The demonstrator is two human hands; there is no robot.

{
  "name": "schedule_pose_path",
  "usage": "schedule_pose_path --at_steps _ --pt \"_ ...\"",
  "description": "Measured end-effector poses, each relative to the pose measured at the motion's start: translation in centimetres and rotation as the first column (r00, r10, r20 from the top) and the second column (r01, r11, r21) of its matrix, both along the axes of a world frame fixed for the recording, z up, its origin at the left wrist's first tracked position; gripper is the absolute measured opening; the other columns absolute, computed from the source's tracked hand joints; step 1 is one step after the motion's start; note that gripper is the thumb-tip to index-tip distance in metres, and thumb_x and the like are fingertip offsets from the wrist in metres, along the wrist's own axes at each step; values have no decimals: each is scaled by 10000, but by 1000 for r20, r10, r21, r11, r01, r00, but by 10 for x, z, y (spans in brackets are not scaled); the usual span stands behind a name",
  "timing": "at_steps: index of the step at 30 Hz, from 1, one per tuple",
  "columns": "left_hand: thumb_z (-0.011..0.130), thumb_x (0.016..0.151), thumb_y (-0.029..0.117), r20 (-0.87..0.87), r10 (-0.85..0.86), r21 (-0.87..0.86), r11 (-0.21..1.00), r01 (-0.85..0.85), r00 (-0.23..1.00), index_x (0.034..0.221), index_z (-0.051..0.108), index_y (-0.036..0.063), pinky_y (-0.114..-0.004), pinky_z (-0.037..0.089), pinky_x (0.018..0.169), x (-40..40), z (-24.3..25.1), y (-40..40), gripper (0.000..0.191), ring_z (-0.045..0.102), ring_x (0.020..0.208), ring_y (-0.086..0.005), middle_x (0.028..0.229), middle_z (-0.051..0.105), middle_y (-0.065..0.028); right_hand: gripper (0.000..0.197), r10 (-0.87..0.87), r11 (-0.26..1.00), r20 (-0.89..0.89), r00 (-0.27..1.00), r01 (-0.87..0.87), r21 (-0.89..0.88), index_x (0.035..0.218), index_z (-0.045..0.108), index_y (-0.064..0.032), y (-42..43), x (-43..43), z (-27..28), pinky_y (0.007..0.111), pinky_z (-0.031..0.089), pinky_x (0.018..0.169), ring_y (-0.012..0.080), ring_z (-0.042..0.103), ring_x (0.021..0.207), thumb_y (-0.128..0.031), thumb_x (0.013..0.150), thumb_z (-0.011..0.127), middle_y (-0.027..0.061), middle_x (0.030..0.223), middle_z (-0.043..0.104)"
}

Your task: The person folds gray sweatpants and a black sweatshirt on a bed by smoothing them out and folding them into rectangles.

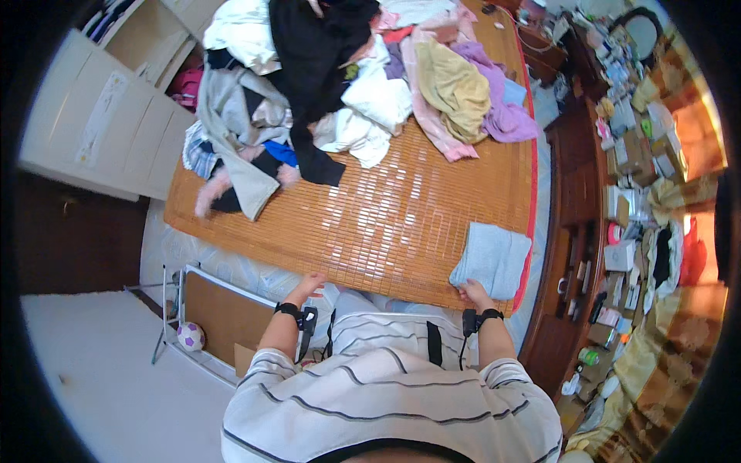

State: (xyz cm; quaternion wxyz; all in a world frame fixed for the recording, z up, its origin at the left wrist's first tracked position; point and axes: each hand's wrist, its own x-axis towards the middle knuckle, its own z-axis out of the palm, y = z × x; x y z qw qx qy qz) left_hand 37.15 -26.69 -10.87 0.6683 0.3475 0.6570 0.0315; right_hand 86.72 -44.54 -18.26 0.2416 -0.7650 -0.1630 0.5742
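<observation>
A folded light blue-grey cloth garment (494,258) lies at the near right corner of the bamboo-slat mat (376,231). My right hand (473,292) touches its near left corner; whether the fingers grip the fabric cannot be told. At the mat's near edge, left of centre, my left hand (311,285) holds nothing, its fingers apart. Loose clothes are heaped over the far part of the mat: grey trousers (231,144), a black garment (312,75), white garments (376,101), a yellow-tan one (451,87), a pink one (425,110) and a purple one (503,113).
At the left stands a white cabinet (98,116) with open compartments. A metal-framed folding rack or table (226,318) and a white-purple ball (191,336) are at lower left. Along the right runs a dark wooden cabinet (570,214), with boxes and bottles crowded beside it.
</observation>
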Motion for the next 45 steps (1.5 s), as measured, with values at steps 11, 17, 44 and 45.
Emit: schedule_pose_path --at_steps 11,17,44,45 --pt "539 836 250 131 420 -111 906 -408 898 886 555 98 -295 505 633 -91 -21 69 161 555 710 -150 841 569 -41 201 -173 973 -1 985 171 -153 807 553 -88 4 -29 80 276 460 473 131 544 510 -286 811 517 34 656 585" --pt "553 829 214 270 324 1 942 -337 907 889 582 87 -224 474 592 -70 -18 149 144 545 681 -85 765 590 -9 222 -227 957 -33 973 217 -194 882 547 -67 -28 -36 66 305 486 557 181 589 619 -277 824 505 70 747 608" --pt "691 563 186 -27 100 793 608 -40 995 1046 618 167 -361 320 990 59 48 521 489 339 1197 -419 1300 290 -338 319 -656 635 278 702 712 -299 1087 446 -52 -161 -168 224 387 503 583 285 598 715 -257 851 505 185 924 584" --pt "691 563 186 -31 100 795 606 -36 995 1046 618 167 -361 320 990 54 52 524 489 339 1197 -419 1300 290 -338 305 -620 682 248 745 667 -299 1077 459 -54 -156 -166 221 377 503 590 273 599 716 -256 853 503 174 894 593"
